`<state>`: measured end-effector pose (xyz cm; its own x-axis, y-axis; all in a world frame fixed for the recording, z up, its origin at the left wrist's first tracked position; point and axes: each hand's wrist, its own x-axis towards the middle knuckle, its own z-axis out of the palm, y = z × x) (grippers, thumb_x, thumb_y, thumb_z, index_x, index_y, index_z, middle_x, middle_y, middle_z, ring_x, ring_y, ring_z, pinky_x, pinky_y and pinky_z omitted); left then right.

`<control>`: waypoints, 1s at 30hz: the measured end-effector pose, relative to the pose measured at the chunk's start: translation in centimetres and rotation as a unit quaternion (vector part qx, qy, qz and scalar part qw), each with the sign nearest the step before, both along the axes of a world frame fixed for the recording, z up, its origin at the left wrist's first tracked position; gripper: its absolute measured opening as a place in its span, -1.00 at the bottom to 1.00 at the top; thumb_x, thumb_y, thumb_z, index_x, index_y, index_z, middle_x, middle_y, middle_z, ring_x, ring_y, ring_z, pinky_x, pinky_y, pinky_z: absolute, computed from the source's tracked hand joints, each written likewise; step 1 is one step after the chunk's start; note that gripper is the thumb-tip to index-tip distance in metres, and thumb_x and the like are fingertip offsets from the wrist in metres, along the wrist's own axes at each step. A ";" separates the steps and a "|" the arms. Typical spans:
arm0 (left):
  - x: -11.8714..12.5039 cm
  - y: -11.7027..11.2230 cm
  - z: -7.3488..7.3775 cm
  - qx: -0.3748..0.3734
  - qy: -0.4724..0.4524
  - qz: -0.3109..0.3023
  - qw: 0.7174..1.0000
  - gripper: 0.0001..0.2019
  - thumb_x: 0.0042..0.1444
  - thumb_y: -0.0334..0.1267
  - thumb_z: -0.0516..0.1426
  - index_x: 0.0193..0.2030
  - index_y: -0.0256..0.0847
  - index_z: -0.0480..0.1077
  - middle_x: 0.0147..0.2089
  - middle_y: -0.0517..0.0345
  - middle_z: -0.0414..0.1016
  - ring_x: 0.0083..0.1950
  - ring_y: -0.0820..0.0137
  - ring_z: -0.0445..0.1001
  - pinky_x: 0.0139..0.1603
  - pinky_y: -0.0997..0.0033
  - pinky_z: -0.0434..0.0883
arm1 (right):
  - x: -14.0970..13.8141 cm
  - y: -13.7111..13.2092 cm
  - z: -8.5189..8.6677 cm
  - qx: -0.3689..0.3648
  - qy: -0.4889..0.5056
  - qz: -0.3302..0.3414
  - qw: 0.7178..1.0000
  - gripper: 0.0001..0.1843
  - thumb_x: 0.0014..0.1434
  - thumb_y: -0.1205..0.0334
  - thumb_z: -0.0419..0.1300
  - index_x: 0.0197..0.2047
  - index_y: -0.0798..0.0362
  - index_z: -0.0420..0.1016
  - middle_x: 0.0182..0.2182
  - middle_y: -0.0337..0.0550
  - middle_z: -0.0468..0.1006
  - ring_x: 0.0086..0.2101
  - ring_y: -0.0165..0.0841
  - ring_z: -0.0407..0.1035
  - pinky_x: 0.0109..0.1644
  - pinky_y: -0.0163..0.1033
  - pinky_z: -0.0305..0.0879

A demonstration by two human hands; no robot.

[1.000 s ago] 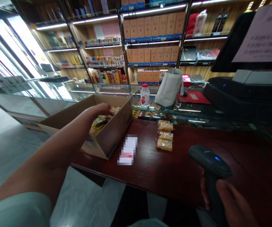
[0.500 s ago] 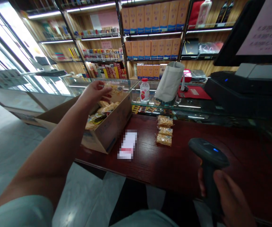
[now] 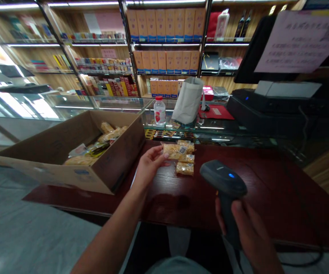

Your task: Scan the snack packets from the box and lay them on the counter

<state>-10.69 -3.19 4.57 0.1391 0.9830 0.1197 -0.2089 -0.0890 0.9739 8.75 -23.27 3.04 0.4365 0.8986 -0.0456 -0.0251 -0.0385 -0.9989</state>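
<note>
Between the thumb and fingers of my left hand [image 3: 150, 164] is a clear-wrapped, golden snack pack [image 3: 173, 151] with a small printed label. It is held above the dark red counter, partly in front of other similar snack packs [image 3: 185, 168] that lie in a column. My right hand [image 3: 246, 224] is wrapped round the handle of a black barcode scanner [image 3: 224, 180], whose blue light is lit. The scanner's head points left toward the packs. To the left, an open cardboard box [image 3: 107, 171] holds more wrapped snacks [image 3: 111, 134].
Behind the counter [image 3: 164, 198] runs a glass display case with a red-capped bottle [image 3: 159, 111], a pale paper bag [image 3: 187, 99] and a red folder [image 3: 216, 112] on top. A black register machine [image 3: 284, 110] with a sign-covered screen stands at the right. A cable trails from the scanner.
My left hand has moved from over the cardboard box rightward to the column of packs, carrying a snack pack. My right hand keeps hold of the scanner. The view has turned right.
</note>
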 end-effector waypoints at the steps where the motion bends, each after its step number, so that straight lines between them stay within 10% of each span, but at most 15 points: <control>1: 0.6 -0.2 -0.8 -0.003 -0.010 0.002 1.000 -0.44 -0.16 -0.09 0.45 -0.03 -0.29 0.50 -0.04 -0.06 0.63 -0.09 0.20 0.62 -0.21 0.29 0.61 | -0.3 0.2 0.2 0.012 -0.002 0.018 1.000 -0.50 0.35 -0.26 0.09 -0.19 0.01 0.56 -0.50 -0.18 0.53 -0.53 -0.33 0.33 -0.43 -0.26 0.31; 30: 2.9 -0.4 -2.5 0.020 -0.006 -0.013 1.000 -0.53 -0.09 -0.18 0.40 -0.01 -0.30 0.59 -0.01 -0.03 0.64 -0.24 0.35 0.57 -0.33 0.45 0.54 | 0.6 0.6 -0.3 0.037 -0.091 0.037 0.994 -0.47 0.40 -0.25 0.02 -0.29 0.05 0.44 -0.58 -0.30 0.36 -0.57 -0.41 0.23 -0.43 -0.25 0.17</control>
